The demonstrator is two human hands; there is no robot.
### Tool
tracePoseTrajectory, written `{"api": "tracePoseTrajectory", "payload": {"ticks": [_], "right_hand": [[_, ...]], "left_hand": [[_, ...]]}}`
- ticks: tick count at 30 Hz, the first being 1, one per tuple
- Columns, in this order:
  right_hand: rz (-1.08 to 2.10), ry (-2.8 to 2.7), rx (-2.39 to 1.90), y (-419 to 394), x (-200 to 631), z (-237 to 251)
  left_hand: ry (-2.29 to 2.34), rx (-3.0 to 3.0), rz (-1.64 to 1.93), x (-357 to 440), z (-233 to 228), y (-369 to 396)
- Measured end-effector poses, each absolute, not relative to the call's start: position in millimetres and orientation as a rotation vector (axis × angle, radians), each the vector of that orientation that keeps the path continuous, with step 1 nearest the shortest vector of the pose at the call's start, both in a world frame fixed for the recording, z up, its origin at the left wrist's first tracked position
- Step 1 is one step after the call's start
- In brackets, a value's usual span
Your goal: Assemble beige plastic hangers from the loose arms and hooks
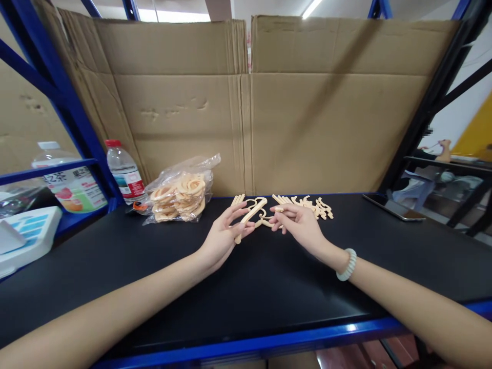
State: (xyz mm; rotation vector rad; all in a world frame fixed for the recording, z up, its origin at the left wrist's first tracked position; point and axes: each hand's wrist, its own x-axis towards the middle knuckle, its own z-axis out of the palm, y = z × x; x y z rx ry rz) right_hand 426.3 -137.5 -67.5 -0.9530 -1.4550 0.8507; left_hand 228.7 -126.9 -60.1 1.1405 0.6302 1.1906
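My left hand (221,237) is closed on a pale, flat wooden strip (254,210), which slants up to the right between thumb and fingers. Facing it, my right hand (307,228) pinches a small pale wooden piece (279,208) at the fingertips; its full shape is hidden. Between and behind the hands, curved wooden pieces (263,223) lie on the black tabletop (246,292), partly covered by my fingers. Several straight wooden strips (238,198) lie behind my left hand. Beyond my right hand are more strips (282,199) and several small wavy wooden pieces (322,207).
A clear plastic bag (180,195) of pale curved pieces stands at the back left, beside a red-capped bottle (125,171). Cardboard (326,113) walls the back. A phone-like dark slab (394,206) lies at right. A white device (28,238) is at far left. Another person's hand (445,148) shows beyond.
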Motion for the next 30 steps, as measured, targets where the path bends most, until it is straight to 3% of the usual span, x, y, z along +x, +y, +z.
{"api": "tracePoseTrajectory", "payload": {"ticks": [7,14,30], "right_hand": [[1.209,-1.316,-0.902,-142,428,-62],[1.119,-1.367,-0.890,-140,424,-70],[1.276,-1.422,-0.890,-134,429,-77]], "left_hand": [[0.701,0.963,1.107,233,-66,-127],[0.699,1.071,1.226,235,-76,-134],[0.754,1.220,1.275,236,-79,-134]]}}
